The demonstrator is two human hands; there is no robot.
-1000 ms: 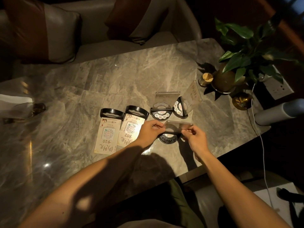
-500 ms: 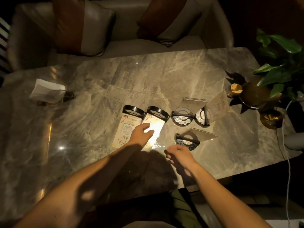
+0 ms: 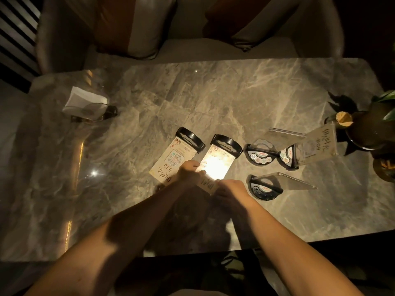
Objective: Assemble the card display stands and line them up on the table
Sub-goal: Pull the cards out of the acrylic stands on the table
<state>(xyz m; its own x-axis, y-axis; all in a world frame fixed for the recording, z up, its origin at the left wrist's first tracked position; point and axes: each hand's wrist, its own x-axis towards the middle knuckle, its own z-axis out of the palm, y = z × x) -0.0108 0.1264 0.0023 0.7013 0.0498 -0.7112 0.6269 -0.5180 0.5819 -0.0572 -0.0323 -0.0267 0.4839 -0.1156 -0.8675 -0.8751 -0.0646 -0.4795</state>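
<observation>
Two card stands lie flat side by side on the marble table (image 3: pixel 213 92), each a printed card in a black base. The left stand (image 3: pixel 175 157) shows a code and "10". The second stand (image 3: pixel 218 163) glares under the light. My left hand (image 3: pixel 189 173) and my right hand (image 3: pixel 229 189) both pinch its near end. To the right lie three more stands with clear panels: one (image 3: pixel 259 153) in the middle, one (image 3: pixel 307 148) with a "09" card, and one (image 3: pixel 269 185) nearest me.
A folded white napkin holder (image 3: pixel 85 103) sits at the table's left. A potted plant (image 3: pixel 367 133) and small brass items stand at the right edge. A sofa with cushions (image 3: pixel 132 24) runs behind the table.
Both hands left the clear-panel stand at the right, which now lies on the table. They moved left onto the near end of the second flat card stand. The head view shifted left.
</observation>
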